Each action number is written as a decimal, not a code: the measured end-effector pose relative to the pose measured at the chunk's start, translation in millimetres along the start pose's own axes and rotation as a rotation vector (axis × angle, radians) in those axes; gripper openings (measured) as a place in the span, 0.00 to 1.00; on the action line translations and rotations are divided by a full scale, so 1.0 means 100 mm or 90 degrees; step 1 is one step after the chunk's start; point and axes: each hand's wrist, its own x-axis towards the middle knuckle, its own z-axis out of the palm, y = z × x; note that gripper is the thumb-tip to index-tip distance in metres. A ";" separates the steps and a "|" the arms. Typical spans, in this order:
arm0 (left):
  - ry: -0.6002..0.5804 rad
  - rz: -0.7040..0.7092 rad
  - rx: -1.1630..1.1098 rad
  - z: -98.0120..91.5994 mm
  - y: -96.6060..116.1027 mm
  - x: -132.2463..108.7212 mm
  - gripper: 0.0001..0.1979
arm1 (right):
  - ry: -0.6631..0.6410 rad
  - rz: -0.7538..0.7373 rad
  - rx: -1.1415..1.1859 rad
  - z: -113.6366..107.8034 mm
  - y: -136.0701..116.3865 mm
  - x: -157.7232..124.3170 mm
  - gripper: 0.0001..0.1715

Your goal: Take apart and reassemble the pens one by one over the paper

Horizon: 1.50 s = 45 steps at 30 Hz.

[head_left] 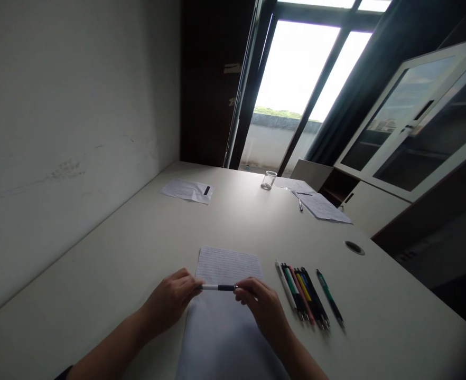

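My left hand [171, 302] and my right hand [261, 307] each pinch one end of a black and white pen [218, 287], held level just above a sheet of paper [228, 266] covered in handwriting. A second, blank sheet [221, 338] lies nearer me under my wrists. Just right of my right hand, a row of several coloured pens [305, 294] lies side by side on the white table [110, 269].
At the far end of the table sit a small glass jar [269, 180], a written sheet with a black clip [186, 190] on the left, and more papers with a pen [320, 205] on the right. A cable hole [354, 247] marks the right side. A glass-door cabinet [415, 121] stands beyond.
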 end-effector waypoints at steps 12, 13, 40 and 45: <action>0.009 0.027 -0.024 -0.03 0.09 0.06 0.09 | -0.005 0.028 -0.086 0.03 0.00 -0.05 0.19; 0.008 0.029 -0.025 -0.04 0.10 0.06 0.09 | 0.012 0.037 -0.062 0.04 0.01 -0.05 0.16; 0.000 0.027 -0.059 0.03 0.18 0.07 0.08 | -0.060 0.032 -0.103 -0.13 -0.04 -0.23 0.30; 0.004 0.019 -0.063 -0.01 0.21 0.09 0.10 | -0.002 -0.004 -0.044 -0.18 0.00 -0.23 0.21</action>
